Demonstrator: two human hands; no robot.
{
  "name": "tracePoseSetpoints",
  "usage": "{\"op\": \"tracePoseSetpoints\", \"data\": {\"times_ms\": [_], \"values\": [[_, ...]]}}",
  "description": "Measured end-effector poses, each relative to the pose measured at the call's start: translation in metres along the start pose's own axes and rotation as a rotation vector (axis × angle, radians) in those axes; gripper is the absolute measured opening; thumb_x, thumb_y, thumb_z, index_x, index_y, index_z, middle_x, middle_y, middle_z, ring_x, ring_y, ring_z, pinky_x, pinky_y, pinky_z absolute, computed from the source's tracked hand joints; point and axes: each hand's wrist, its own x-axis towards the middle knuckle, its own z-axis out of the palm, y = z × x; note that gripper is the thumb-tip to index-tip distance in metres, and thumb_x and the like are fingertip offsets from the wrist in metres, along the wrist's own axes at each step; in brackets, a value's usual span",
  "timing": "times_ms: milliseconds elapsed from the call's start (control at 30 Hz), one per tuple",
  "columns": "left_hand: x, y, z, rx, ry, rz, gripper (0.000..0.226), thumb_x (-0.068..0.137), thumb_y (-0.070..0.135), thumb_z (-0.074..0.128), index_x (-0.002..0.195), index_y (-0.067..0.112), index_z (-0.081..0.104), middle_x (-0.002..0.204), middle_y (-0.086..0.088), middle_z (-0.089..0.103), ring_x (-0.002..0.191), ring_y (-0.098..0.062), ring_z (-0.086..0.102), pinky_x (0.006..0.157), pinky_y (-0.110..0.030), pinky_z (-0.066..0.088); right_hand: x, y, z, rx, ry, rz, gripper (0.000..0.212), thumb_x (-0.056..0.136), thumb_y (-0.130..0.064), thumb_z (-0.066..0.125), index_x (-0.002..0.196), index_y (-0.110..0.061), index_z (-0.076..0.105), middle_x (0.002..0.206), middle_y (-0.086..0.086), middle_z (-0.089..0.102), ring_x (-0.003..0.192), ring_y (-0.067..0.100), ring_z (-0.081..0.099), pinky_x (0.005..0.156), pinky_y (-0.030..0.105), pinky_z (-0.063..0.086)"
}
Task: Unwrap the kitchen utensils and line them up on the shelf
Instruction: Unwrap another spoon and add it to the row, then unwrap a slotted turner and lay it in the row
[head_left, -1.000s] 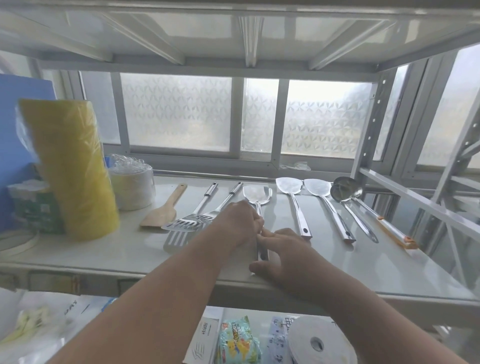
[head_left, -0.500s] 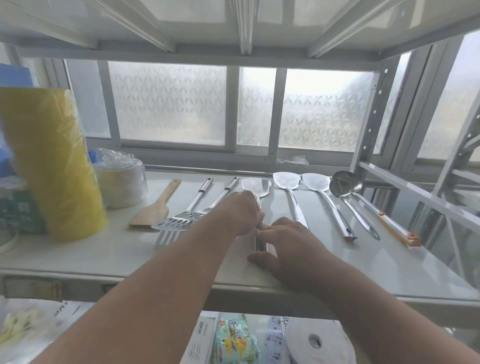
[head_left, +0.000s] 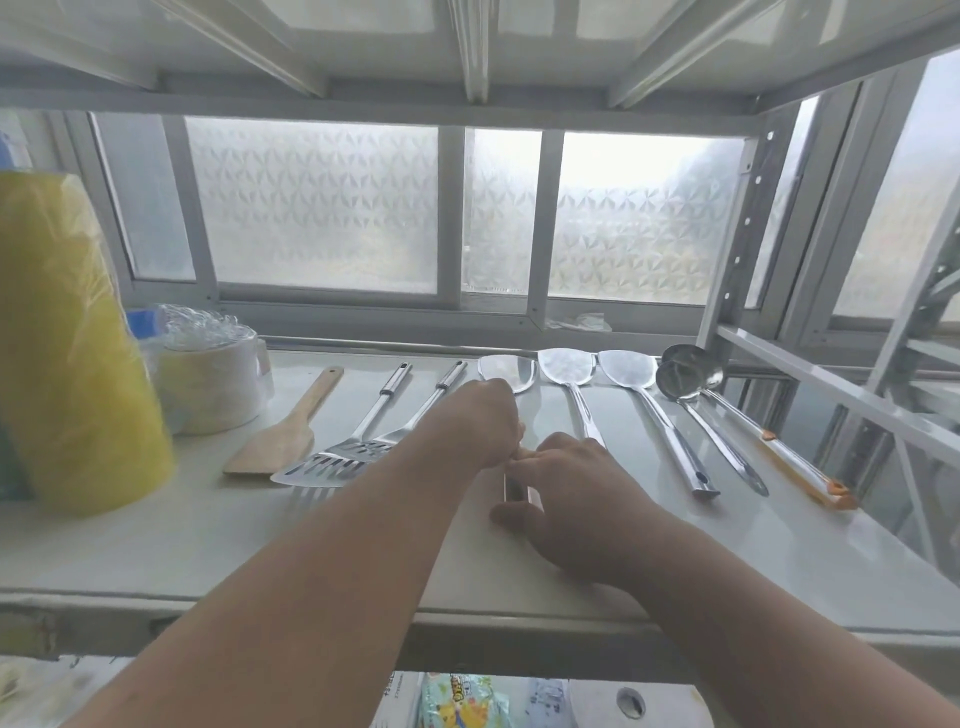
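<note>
Below, packets under the shelf (head_left: 156, 540) show unreadable print; both hands, left (head_left: 480, 421) and right (head_left: 566, 493), pinch 1 steel spatula (head_left: 506, 371).

- Bright daylight comes in through the frosted window (head_left: 332, 208) at the back. The pane on the right glows almost white.
- The shelf (head_left: 182, 535) looks pale and a bit washed out, with a soft haze over it.
- The metal spatulas (head_left: 566, 366) shine where the light hits them.
- Shadows are soft and faint.
- The arms near the camera look darker.
- Straight bars bend near the edges.
- The yellow roll (head_left: 67, 338) on the left looks blurry.
</note>
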Motion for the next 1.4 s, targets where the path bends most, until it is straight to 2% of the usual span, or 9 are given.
{"op": "tracePoseSetpoints", "data": {"times_ms": [133,267,367,567,733,867,1067,1267,1400], "values": [[0.011,0.001,0.002,0.031,-0.008,0.007,0.018,0.1,0.032,0.062,0.096,0.014,0.061,0.108,-0.013,0.07,0.105,-0.035,0.071,0.073,-0.038,0.05,0.007,0.005,0.002,-0.008,0.003,0.008,0.032,0.095,-0.059,0.053,0.099,-0.031,0.066,0.09,-0.006,0.054,0.111,0.018,0.046,0.094,0.033,0.032],[0.018,0.001,0.002,0.047,0.007,-0.003,0.021,0.101,0.032,0.063,0.104,0.012,0.066,0.11,-0.012,0.071,0.091,-0.03,0.062,0.072,-0.037,0.048,0.015,0.012,0.008,-0.03,-0.019,0.017,0.039,0.09,-0.067,0.045,0.094,-0.033,0.064,0.093,-0.007,0.06,0.109,0.02,0.048,0.099,0.037,0.035],[0.022,0.002,0.003,0.061,0.006,0.005,0.019,0.101,0.031,0.063,0.1,0.012,0.064,0.109,-0.013,0.071,0.098,-0.031,0.066,0.072,-0.037,0.048,0.021,0.016,0.012,-0.025,-0.037,0.034,0.049,0.082,-0.075,0.035,0.093,-0.035,0.061,0.097,-0.01,0.06,0.109,0.021,0.05,0.098,0.038,0.036],[0.027,-0.001,0.005,0.062,0.017,0.026,0.021,0.101,0.034,0.063,0.099,0.013,0.063,0.11,-0.014,0.071,0.108,-0.033,0.067,0.085,-0.042,0.055,0.025,0.017,0.01,-0.056,-0.03,0.018,0.039,0.09,-0.066,0.044,0.098,-0.032,0.063,0.098,-0.006,0.061,0.108,0.02,0.047,0.102,0.04,0.035],[0.031,-0.003,0.007,0.024,0.023,0.015,0.025,0.1,0.034,0.062,0.103,0.011,0.068,0.11,-0.014,0.073,0.104,-0.032,0.068,0.081,-0.041,0.055,0.029,0.018,0.013,-0.061,-0.026,0.012,0.039,0.093,-0.063,0.043,0.101,-0.032,0.064,0.102,-0.01,0.063,0.109,0.018,0.046,0.103,0.04,0.033],[0.032,-0.005,0.009,0.004,0.041,0.007,0.022,0.099,0.036,0.061,0.093,0.015,0.063,0.104,-0.012,0.071,0.098,-0.031,0.067,0.078,-0.041,0.054,0.029,0.017,0.014,-0.083,0.001,-0.001,0.033,0.098,-0.057,0.044,0.099,-0.03,0.063,0.106,-0.013,0.063,0.11,0.017,0.045,0.104,0.041,0.03],[0.03,-0.008,0.007,-0.046,0.033,-0.007,0.027,0.099,0.04,0.062,0.099,0.015,0.072,0.102,-0.007,0.072,0.096,-0.029,0.069,0.089,-0.047,0.061,0.031,0.016,0.016,-0.11,-0.003,0.007,0.034,0.099,-0.056,0.043,0.098,-0.028,0.063,0.111,-0.014,0.063,0.112,0.017,0.045,0.105,0.043,0.03],[0.028,-0.007,0.008,-0.041,0.054,-0.002,0.026,0.1,0.038,0.061,0.091,0.014,0.066,0.102,-0.009,0.071,0.096,-0.03,0.068,0.083,-0.044,0.058,0.03,0.015,0.016,-0.09,0.008,0.016,0.034,0.1,-0.054,0.043,0.101,-0.027,0.063,0.116,-0.015,0.061,0.113,0.017,0.044,0.106,0.043,0.028],[0.026,-0.006,0.01,-0.055,0.079,-0.002,0.027,0.101,0.036,0.06,0.082,0.017,0.06,0.101,-0.011,0.072,0.093,-0.03,0.066,0.074,-0.039,0.051,0.028,0.013,0.017,-0.07,0.025,0.025,0.028,0.1,-0.052,0.042,0.091,-0.028,0.055,0.115,-0.015,0.059,0.111,0.018,0.043,0.105,0.043,0.029]]}}
